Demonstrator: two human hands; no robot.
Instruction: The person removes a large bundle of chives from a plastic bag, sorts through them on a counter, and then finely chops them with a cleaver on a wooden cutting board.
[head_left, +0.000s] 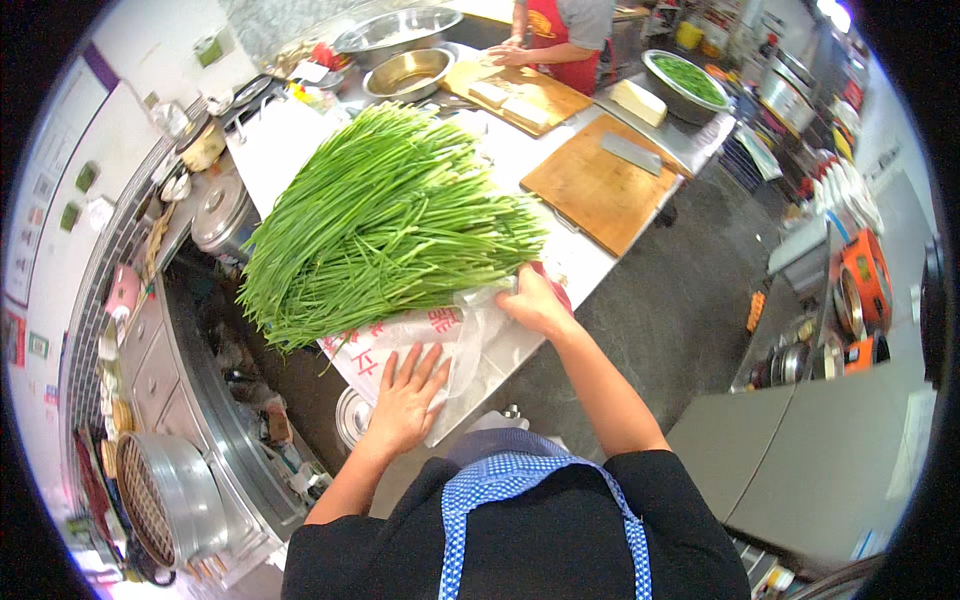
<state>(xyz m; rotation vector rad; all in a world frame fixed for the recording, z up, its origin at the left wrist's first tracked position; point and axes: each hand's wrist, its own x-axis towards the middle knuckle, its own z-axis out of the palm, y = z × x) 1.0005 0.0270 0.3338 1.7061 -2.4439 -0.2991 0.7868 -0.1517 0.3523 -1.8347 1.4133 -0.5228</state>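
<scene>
A big heap of green chives (390, 220) covers the near part of the white table (290, 140). Under its near edge lies a whitish see-through plastic bag (455, 350) with red printing. My left hand (408, 400) rests flat on the bag at the table's near end, fingers spread. At the heap's right corner, my right hand (537, 302) is closed on the gathered edge of the bag. Something red shows just behind that hand, too covered to make out.
Beyond the chives are a cutting board (575, 190) with a cleaver (631, 153), and another board (545, 85) where a person in a red apron (548, 30) works. Metal basins (408, 76) stand at the back left, a bowl of cut greens (690, 82) at the back right. Steamer baskets (180, 495) are lower left.
</scene>
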